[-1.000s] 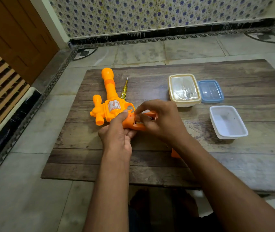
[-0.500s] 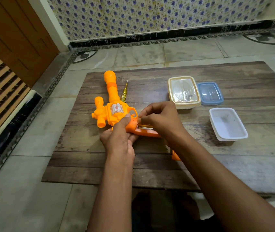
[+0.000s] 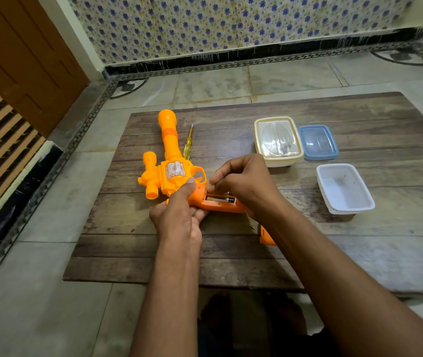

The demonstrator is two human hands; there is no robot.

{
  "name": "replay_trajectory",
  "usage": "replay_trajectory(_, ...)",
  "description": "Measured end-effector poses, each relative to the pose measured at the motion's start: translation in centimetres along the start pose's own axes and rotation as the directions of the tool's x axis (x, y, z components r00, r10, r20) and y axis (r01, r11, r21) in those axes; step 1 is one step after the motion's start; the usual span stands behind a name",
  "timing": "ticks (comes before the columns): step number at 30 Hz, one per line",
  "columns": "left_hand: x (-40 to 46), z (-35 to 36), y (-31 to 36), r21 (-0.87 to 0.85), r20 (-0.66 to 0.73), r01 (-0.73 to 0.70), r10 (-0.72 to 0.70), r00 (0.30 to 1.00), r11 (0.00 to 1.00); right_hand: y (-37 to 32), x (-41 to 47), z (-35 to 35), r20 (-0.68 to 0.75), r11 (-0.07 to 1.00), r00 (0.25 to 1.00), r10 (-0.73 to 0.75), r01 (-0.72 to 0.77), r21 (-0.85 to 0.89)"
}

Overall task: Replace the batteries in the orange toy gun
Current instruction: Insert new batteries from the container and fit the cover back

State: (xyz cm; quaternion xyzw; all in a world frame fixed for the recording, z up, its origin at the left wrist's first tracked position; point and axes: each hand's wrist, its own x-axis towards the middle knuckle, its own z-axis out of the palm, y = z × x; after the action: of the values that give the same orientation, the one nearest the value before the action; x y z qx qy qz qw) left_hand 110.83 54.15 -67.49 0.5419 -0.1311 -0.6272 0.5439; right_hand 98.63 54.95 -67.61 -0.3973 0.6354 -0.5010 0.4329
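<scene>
Head view. Toy gun [image 3: 173,171] lies on its side on the wooden table [image 3: 360,243], left of centre, barrel pointing far, grip toward the near right. Grip is open: a rectangular battery bay [image 3: 220,198] shows, with what looks like a cell inside, metal end visible.

Left hand [image 3: 179,212] grips the gun where body meets grip, thumb pressed on the upper face, fingers curled under. Right hand [image 3: 244,181] sits over the bay with fingertips drawn together in a pinch at its far end; whether they hold a cell or only touch the bay edge, cannot tell.

Handling, judged: hollow moulded plastic, light, stiff, smooth and glossy, so likely to skid on the boards unless pinned. Best hold is at the thick body junction, as now; the trigger guard and side scope look thin. Cells are small, round and slippery; they should be lifted by an end.

Other items: yellow clear-handled screwdriver [image 3: 188,143] just beside the barrel; small orange piece [image 3: 265,235], probably the bay cover, partly under the right forearm; cream lidded box [image 3: 278,141], blue lid [image 3: 318,142] touching it, open white tub [image 3: 344,188] right.
</scene>
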Motion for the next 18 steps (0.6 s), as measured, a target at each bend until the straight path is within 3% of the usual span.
replay_trajectory(9, -0.4, 0.2, -0.1, 0.011, -0.005, 0.000, 0.001, 1.000, 1.000, -0.4, -0.1, 0.3, -0.037, 0.999, 0.999, 0.024, -0.025, -0.032)
replay_trajectory(18, 0.0, 0.3, -0.8, 0.023, -0.007, -0.053, 0.053, 0.999, 0.998, -0.1, -0.2, 1.0, -0.064, 0.998, 0.997, 0.045, -0.042, 0.041)
